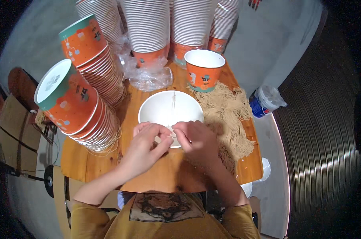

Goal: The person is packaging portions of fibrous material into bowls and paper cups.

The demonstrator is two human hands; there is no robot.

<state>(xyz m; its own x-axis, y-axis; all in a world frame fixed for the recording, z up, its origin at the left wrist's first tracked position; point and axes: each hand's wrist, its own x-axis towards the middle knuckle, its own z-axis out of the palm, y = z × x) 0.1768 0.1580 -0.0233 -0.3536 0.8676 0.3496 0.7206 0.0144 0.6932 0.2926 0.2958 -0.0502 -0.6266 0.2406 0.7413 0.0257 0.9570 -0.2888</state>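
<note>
A paper tub [152, 107] with a white inside stands before me, its mouth facing up. One thin pale string [174, 101] runs along its far inner wall. My left hand [146, 145] and my right hand [196, 139] meet over the tub's near rim. Fingers and thumbs of both are pinched together, with a fine end of string showing between them; the exact grip is partly hidden. Beside my right hand spreads a tangled heap of tan string [228, 115]. Behind that heap, an orange paper tub [204, 75] stands upright.
Tilted stacks of orange tubs [75, 99] fill the left of the wooden table [156, 175]. Tall wrapped stacks of tubs [146, 28] and crumpled clear plastic [152, 77] are at the back. A blue-and-white bucket [264, 101] stands off the right edge, near a ribbed shutter [323, 131].
</note>
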